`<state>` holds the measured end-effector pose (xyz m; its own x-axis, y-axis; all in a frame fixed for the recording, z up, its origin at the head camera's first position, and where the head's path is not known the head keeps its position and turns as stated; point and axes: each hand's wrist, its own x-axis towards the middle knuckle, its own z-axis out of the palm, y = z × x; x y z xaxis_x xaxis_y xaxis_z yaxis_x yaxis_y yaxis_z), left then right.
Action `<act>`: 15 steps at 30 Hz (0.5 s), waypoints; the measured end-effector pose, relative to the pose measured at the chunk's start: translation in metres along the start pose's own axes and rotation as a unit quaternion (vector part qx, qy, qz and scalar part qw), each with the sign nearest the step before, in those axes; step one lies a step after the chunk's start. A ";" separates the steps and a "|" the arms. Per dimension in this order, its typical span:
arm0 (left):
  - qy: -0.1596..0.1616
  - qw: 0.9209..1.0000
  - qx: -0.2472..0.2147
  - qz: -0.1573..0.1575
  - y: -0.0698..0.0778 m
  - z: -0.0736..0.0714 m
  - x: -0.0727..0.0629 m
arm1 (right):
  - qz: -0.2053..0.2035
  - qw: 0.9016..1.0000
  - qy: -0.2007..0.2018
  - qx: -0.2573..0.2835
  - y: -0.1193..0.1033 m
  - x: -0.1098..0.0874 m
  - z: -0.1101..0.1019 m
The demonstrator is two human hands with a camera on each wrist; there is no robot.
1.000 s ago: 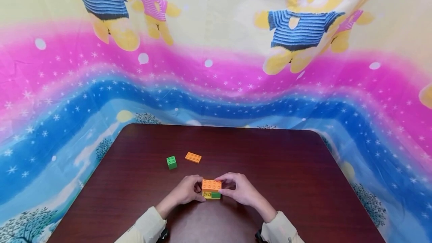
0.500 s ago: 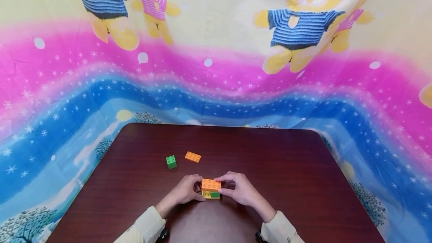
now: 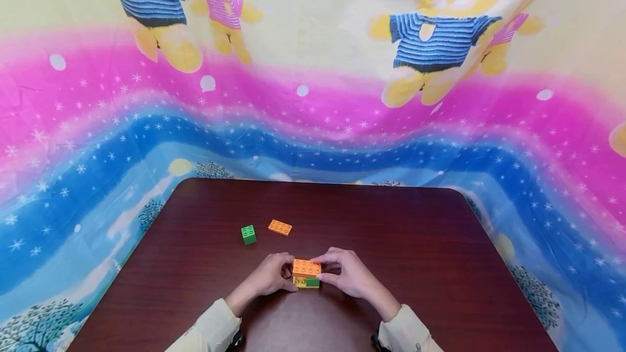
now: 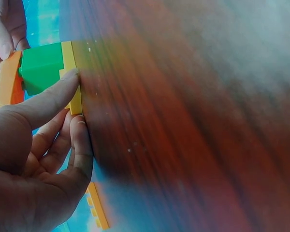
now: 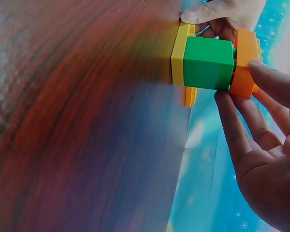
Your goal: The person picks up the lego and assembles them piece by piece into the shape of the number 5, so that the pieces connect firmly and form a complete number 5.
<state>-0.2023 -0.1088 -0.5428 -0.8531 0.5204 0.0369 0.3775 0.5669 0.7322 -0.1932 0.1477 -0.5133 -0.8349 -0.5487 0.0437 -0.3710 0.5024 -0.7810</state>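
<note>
A small stack of toy building bricks stands on the table between my two hands. At its bottom is a thin yellow plate brick (image 5: 178, 60), pinched by my left hand (image 3: 269, 276) between thumb and fingers. On the plate's right end sits a green brick (image 5: 208, 64); studs show at the plate's left end in the head view. An orange brick (image 3: 306, 269) tops the stack, gripped at its right end by my right hand (image 3: 348, 274). A slight gap with studs shows between the orange and green bricks in the right wrist view, and the orange one looks slightly tilted.
Beyond the hands, toward the left, a loose green brick (image 3: 248, 234) and a flat orange plate brick (image 3: 280, 227) lie on the dark brown table (image 3: 391, 227). A printed cloth (image 3: 313, 107) with bears hangs around the table's far and side edges.
</note>
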 end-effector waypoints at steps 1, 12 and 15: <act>0.000 1.000 -0.001 0.000 0.000 0.000 0.000 | -0.001 1.000 0.000 0.000 0.000 0.000 0.000; 0.001 1.000 0.000 0.005 -0.001 0.000 0.001 | -0.032 0.998 0.004 -0.055 -0.001 0.001 0.000; 0.000 1.000 0.001 0.007 0.000 0.000 0.001 | -0.034 0.998 0.002 -0.051 -0.001 0.002 0.000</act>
<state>-0.2035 -0.1086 -0.5427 -0.8484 0.5273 0.0471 0.3891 0.5607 0.7309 -0.1942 0.1457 -0.5122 -0.8084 -0.5805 0.0976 -0.4660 0.5298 -0.7086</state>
